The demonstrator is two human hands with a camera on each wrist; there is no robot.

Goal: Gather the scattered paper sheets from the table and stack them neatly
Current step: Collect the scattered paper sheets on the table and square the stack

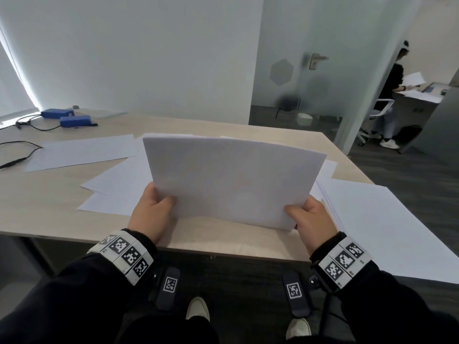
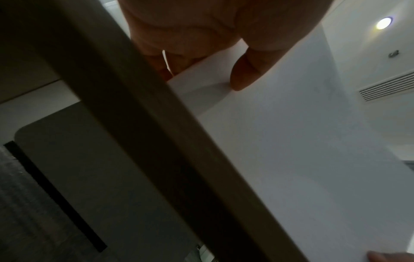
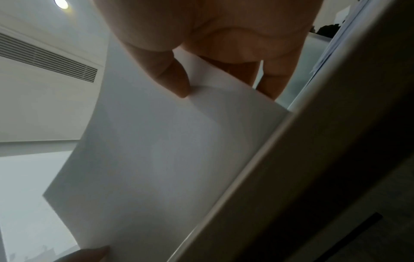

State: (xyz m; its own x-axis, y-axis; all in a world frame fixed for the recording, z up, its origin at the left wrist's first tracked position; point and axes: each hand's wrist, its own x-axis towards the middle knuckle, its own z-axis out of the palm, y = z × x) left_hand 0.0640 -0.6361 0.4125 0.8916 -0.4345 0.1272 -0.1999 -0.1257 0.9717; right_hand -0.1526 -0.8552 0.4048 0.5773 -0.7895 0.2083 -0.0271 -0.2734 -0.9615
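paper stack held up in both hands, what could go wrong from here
The stack is gripped only at its lower corners by the left hand and right hand, so its bowed top may flop or fan out. Loose sheets overhang the table edge at right and could slide off.

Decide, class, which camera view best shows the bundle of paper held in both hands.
The head view: the held paper bundle shows whole, upright, with the left hand and right hand gripping its lower corners. Each wrist view shows only one near corner under a thumb, from below.
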